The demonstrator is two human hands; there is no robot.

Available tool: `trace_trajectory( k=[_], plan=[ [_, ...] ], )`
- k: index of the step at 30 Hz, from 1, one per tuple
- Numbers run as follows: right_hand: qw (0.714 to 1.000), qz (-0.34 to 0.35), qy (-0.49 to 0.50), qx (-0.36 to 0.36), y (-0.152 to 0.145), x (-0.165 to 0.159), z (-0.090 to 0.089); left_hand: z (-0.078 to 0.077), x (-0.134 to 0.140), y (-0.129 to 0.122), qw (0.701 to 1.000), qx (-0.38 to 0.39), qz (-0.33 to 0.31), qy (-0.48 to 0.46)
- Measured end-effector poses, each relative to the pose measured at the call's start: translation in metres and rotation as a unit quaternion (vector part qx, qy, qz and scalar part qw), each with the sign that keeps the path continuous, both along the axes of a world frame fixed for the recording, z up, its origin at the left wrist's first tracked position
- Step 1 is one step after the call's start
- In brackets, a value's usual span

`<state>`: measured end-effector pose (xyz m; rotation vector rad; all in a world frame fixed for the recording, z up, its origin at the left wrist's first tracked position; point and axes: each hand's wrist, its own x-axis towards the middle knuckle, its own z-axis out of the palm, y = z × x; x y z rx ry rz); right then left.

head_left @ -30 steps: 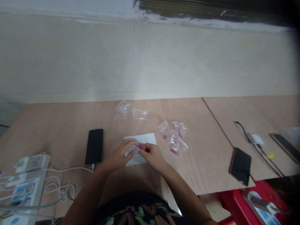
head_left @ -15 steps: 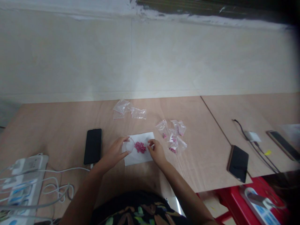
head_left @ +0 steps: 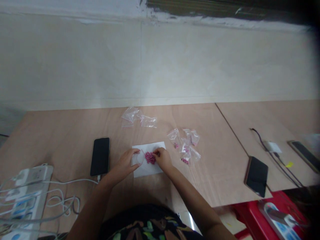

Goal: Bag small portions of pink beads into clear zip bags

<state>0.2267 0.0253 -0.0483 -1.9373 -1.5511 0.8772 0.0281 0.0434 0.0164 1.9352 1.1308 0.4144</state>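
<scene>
Head camera view, looking down: a pale, plain wall fills the upper half, and below it a light wood tabletop runs the full width, with a dark seam toward the right. Beneath its right end sits what looks like a red stool. At the near left corner lies a white power strip with tangled cables; one runs to a dark phone, and a second phone rests far right. Centrally, a white sheet of paper lies flat between the person's two hands. The left hand is half open, thumb and fingers spread around a clear bag held at the sheet's left side. Half a second ago the right hand was just apart from the pile; now its fingertips, drawn nearly together, touch the right edge, so the beads are within its reach; whether it grips one cannot be told. More small bags, with pink contents, lie to the right. Smallest, the loose pink beads sit heaped on the paper, between bag and fingertips.
</scene>
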Motion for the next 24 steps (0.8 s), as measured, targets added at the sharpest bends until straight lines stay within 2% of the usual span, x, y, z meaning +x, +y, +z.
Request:
trace_trajectory(
  k=[4, 7, 9, 12, 15, 17, 20, 22, 24],
  plan=[
    [1.0, 0.0, 0.008, 0.005, 0.0, 0.002, -0.003, -0.002, 0.001, 0.0, 1.0, 0.003, -0.006, 0.005],
    [1.0, -0.004, 0.015, 0.008, -0.001, 0.003, 0.002, -0.004, 0.001, 0.0, 1.0, 0.003, -0.009, 0.013],
    [0.999, -0.023, 0.028, 0.018, -0.002, 0.003, 0.012, -0.005, 0.001, -0.001, 1.0, 0.006, -0.011, 0.015],
    [0.994, -0.048, 0.082, 0.056, -0.007, -0.004, 0.038, -0.008, 0.003, -0.001, 1.0, 0.011, -0.016, 0.013],
    [0.987, -0.004, 0.135, 0.087, -0.012, -0.016, 0.064, -0.011, 0.008, -0.001, 1.0, 0.014, -0.019, 0.008],
    [0.983, 0.028, 0.152, 0.096, -0.014, -0.021, 0.071, -0.012, 0.01, -0.001, 1.0, 0.016, -0.017, 0.003],
    [0.985, 0.009, 0.145, 0.097, -0.012, -0.019, 0.061, -0.014, 0.01, 0.0, 1.0, 0.012, -0.011, 0.002],
    [0.99, -0.015, 0.103, 0.092, -0.007, -0.015, 0.044, -0.014, 0.008, 0.0, 1.0, 0.005, -0.008, 0.005],
    [0.996, -0.009, 0.051, 0.075, -0.002, -0.01, 0.024, -0.014, 0.006, 0.001, 1.0, 0.001, -0.002, 0.004]
  ],
)
